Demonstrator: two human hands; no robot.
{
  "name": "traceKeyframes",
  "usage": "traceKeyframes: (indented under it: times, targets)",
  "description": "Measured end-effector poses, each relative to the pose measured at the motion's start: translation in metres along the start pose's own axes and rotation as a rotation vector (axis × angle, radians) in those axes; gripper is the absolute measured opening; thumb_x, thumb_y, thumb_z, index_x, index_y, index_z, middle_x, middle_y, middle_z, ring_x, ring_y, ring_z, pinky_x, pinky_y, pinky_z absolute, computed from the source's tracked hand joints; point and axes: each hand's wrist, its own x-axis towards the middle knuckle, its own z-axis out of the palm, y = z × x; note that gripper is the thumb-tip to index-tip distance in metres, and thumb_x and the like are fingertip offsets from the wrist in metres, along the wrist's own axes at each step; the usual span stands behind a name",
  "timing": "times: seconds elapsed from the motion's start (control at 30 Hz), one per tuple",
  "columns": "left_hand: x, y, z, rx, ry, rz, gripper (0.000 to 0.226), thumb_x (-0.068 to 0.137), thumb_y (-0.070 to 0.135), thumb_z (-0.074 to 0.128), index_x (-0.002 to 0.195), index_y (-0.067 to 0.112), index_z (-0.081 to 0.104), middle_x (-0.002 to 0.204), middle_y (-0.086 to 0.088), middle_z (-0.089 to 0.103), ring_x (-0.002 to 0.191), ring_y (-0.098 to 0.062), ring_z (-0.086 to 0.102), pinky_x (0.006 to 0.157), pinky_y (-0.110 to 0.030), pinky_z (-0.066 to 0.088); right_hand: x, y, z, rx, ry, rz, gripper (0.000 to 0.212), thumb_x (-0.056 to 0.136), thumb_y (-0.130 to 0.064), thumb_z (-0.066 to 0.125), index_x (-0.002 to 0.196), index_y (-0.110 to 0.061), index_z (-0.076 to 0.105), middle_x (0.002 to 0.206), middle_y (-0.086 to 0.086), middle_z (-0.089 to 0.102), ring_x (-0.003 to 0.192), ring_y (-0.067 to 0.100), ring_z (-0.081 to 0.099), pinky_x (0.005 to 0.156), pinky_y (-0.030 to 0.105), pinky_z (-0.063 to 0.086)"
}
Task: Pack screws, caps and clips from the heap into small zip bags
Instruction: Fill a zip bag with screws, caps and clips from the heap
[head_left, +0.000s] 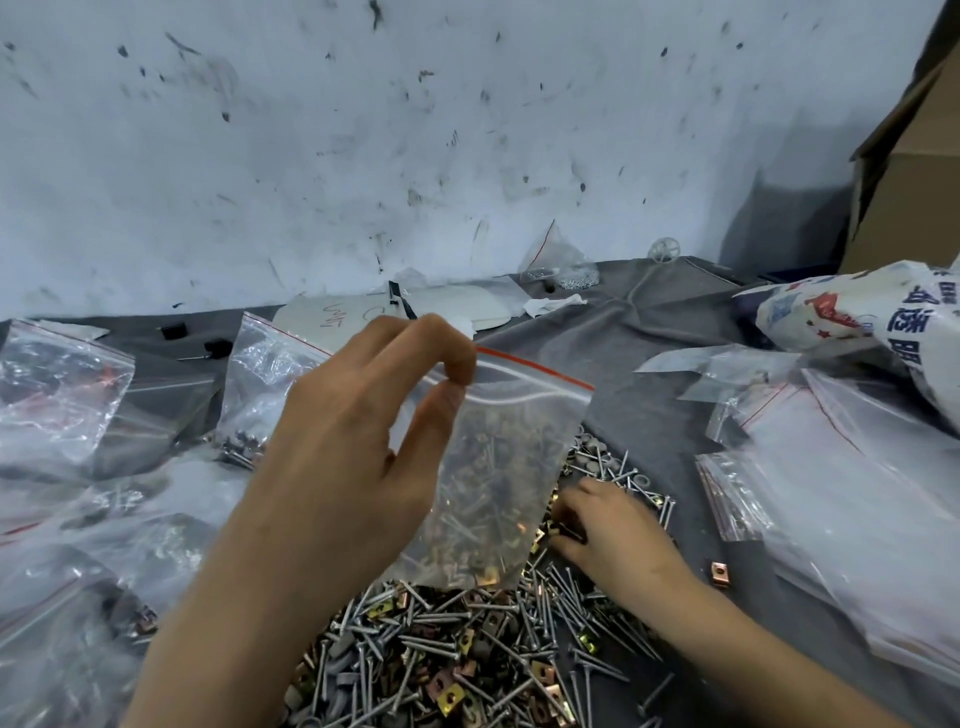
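We see the left hand (353, 441) raised over the grey-covered worktop (649, 364), pinching the zip bag (498, 467) at its top edge between thumb and forefinger, just below the red strip. The bag hangs clear of the surface, mouth up. It is transparent, so we cannot tell how much of the hardware seen through it lies inside.

Directly beneath it spreads the heap (457, 649) – long silver screws mixed with brass and copper-coloured clips and grey caps. The right hand (608, 525) rests on the heap's far right side, palm down, fingers curled into the pieces just beside the bag's lower corner. We cannot tell whether it has anything in its grip.

One copper clip (718, 567) lies alone on the cloth, a little apart from the heap on the right.

To the left we see filled bags (62, 384) lying in a loose pile, with one more propped upright behind the left hand. To the right sits a stack of empty bags (831, 493), and above it a printed sack (857, 312). A cardboard box (909, 182) stands in the far right corner against the scuffed wall (363, 130).
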Motion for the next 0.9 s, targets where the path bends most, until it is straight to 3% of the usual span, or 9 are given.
traceKeyframes:
  times: [0.2, 0.27, 0.37, 0.47, 0.57, 0.67, 0.83, 0.9]
  targets:
    - [0.001, -0.001, 0.003, 0.002, -0.022, -0.043, 0.013, 0.089, 0.018, 0.052, 0.090, 0.031, 0.049, 0.097, 0.009, 0.065, 0.085, -0.007, 0.057, 0.075, -0.017, 0.041, 0.013, 0.000, -0.007, -0.080, 0.045, -0.024, 0.024, 0.096, -0.029, 0.050, 0.112, -0.018, 0.062, 0.112, -0.001, 0.058, 0.108, 0.020, 0.056, 0.087, 0.032, 0.047]
    - [-0.001, -0.005, 0.004, -0.026, -0.052, -0.077, 0.012, 0.091, 0.018, 0.049, 0.089, 0.030, 0.048, 0.095, 0.007, 0.065, 0.085, -0.007, 0.056, 0.076, -0.020, 0.041, 0.013, -0.002, -0.019, 0.155, 0.135, 0.023, 0.016, 0.094, -0.023, 0.056, 0.102, -0.017, 0.068, 0.102, -0.001, 0.066, 0.098, 0.017, 0.060, 0.083, 0.029, 0.045]
    - [-0.001, -0.009, 0.004, -0.030, -0.087, -0.099, 0.009, 0.093, 0.019, 0.047, 0.090, 0.027, 0.049, 0.087, 0.010, 0.064, 0.082, -0.004, 0.055, 0.077, -0.021, 0.041, 0.012, -0.010, -0.060, 0.785, 0.290, 0.102, 0.006, 0.085, -0.015, 0.068, 0.084, -0.020, 0.072, 0.077, -0.006, 0.071, 0.075, 0.006, 0.063, 0.068, 0.019, 0.047]
    - [0.001, -0.009, 0.003, -0.012, -0.088, -0.072, 0.007, 0.088, 0.019, 0.050, 0.089, 0.025, 0.051, 0.082, 0.016, 0.062, 0.080, 0.006, 0.054, 0.073, -0.009, 0.040, 0.003, -0.030, -0.113, 1.139, 0.371, -0.080, 0.005, 0.071, -0.026, 0.072, 0.075, -0.023, 0.073, 0.069, -0.009, 0.071, 0.062, -0.003, 0.059, 0.060, 0.010, 0.046]
    - [0.001, -0.007, 0.001, -0.009, -0.099, -0.033, 0.007, 0.087, 0.016, 0.053, 0.090, 0.023, 0.053, 0.082, 0.015, 0.062, 0.073, 0.012, 0.051, 0.062, -0.002, 0.035, -0.003, -0.052, -0.144, 0.996, 0.334, -0.288, 0.004, 0.071, -0.028, 0.074, 0.073, -0.024, 0.073, 0.071, -0.006, 0.070, 0.064, 0.000, 0.059, 0.062, 0.015, 0.048]
    - [0.001, -0.007, 0.001, -0.020, -0.103, -0.027, 0.007, 0.089, 0.019, 0.053, 0.092, 0.025, 0.054, 0.087, 0.017, 0.063, 0.083, 0.005, 0.057, 0.067, -0.007, 0.039, -0.004, -0.060, -0.147, 0.721, 0.276, -0.390, 0.003, 0.075, -0.025, 0.074, 0.078, -0.026, 0.074, 0.076, -0.007, 0.068, 0.072, 0.005, 0.061, 0.065, 0.019, 0.047]
    - [0.000, -0.007, 0.000, -0.029, -0.111, -0.037, 0.006, 0.088, 0.020, 0.053, 0.091, 0.026, 0.054, 0.090, 0.018, 0.063, 0.086, 0.000, 0.059, 0.072, -0.012, 0.042, -0.002, -0.055, -0.142, 0.705, 0.287, -0.349, 0.006, 0.076, -0.026, 0.072, 0.077, -0.032, 0.074, 0.082, -0.008, 0.064, 0.078, 0.007, 0.059, 0.068, 0.018, 0.044]
    - [0.000, -0.006, -0.001, -0.028, -0.102, -0.051, 0.007, 0.088, 0.021, 0.054, 0.091, 0.027, 0.053, 0.088, 0.018, 0.064, 0.087, 0.001, 0.060, 0.072, -0.010, 0.042, -0.002, -0.055, -0.140, 0.723, 0.290, -0.327, 0.008, 0.078, -0.037, 0.068, 0.078, -0.033, 0.074, 0.086, -0.010, 0.063, 0.082, 0.005, 0.060, 0.070, 0.019, 0.045]
